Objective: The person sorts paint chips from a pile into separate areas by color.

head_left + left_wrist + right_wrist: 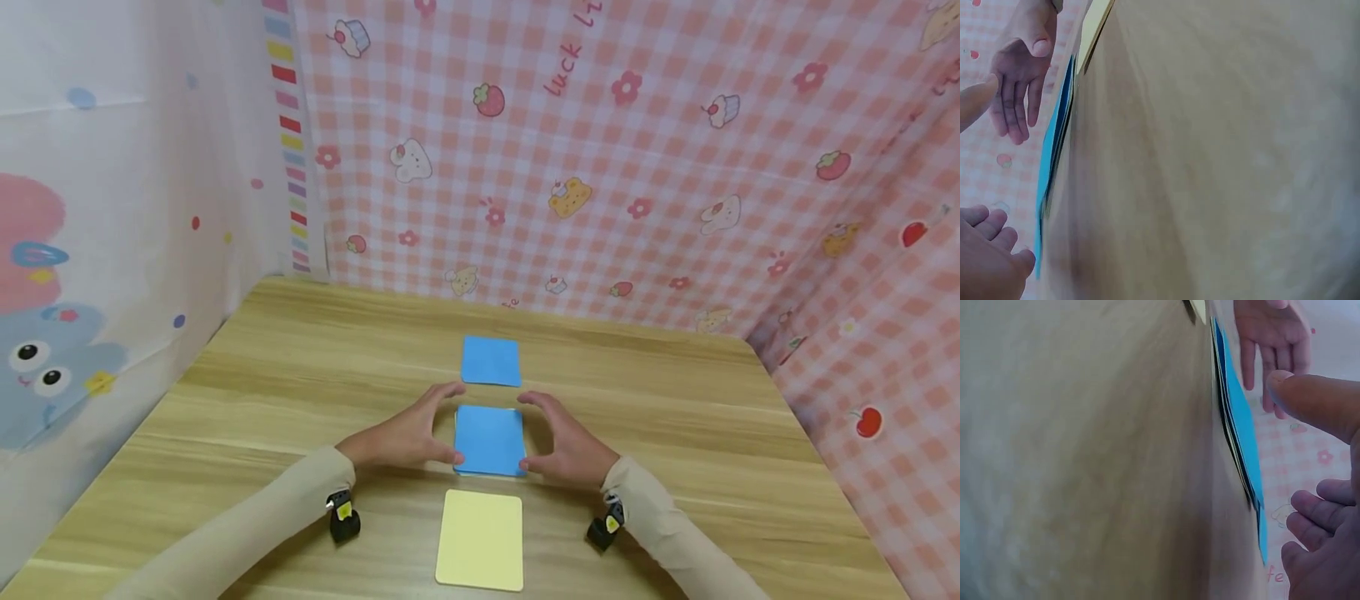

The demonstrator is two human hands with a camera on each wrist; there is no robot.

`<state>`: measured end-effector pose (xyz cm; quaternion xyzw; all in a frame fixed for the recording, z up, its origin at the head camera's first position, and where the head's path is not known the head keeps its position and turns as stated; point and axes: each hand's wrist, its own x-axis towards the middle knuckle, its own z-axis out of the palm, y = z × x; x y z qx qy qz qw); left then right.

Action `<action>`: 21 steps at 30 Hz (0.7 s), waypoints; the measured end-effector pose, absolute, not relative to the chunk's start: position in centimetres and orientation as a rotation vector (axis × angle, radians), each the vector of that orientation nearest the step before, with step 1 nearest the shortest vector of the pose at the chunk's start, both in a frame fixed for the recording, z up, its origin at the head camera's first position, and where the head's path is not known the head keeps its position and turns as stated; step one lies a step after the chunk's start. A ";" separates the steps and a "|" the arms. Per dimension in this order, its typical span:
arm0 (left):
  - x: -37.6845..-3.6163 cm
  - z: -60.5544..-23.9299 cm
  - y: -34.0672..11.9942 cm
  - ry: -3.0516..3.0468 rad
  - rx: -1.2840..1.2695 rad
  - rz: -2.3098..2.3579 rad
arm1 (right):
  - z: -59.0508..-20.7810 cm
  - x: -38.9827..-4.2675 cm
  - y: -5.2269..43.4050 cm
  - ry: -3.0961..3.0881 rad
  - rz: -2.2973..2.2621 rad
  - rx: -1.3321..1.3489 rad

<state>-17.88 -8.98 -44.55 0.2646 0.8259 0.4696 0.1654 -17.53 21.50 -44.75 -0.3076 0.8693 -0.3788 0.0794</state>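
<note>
In the head view a small stack of square cards (490, 440), blue on top with a pale edge peeking out below, lies in the middle of the table. My left hand (408, 435) is at its left side, thumb tip close to the near-left corner and fingers spread toward the far corner. Mirroring it, my right hand (570, 442) stands at the right side with its thumb by the near-right corner. Neither hand grips anything. From the right wrist, the stack (1238, 425) shows several thin blue and pale layers, slightly fanned at the edge.
A blue card (491, 361) lies farther back on the wooden table (660, 392), beyond the stack. Nearer the body is a pale yellow card (480, 540). A checked pink cloth (525, 167) hangs behind, and a white printed cloth (180, 150) on the left.
</note>
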 end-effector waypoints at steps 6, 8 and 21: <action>-18.1 -45.0 -9.0 2.353 0.731 1.324 | -45.0 -17.8 21.4 2.588 -1.103 -0.889; -18.2 -45.2 -8.8 2.378 0.749 1.286 | -45.1 -17.8 21.4 2.585 -1.091 -0.883; -18.6 -46.3 -8.6 2.456 0.924 1.136 | -45.9 -18.0 21.4 2.610 -0.951 -0.898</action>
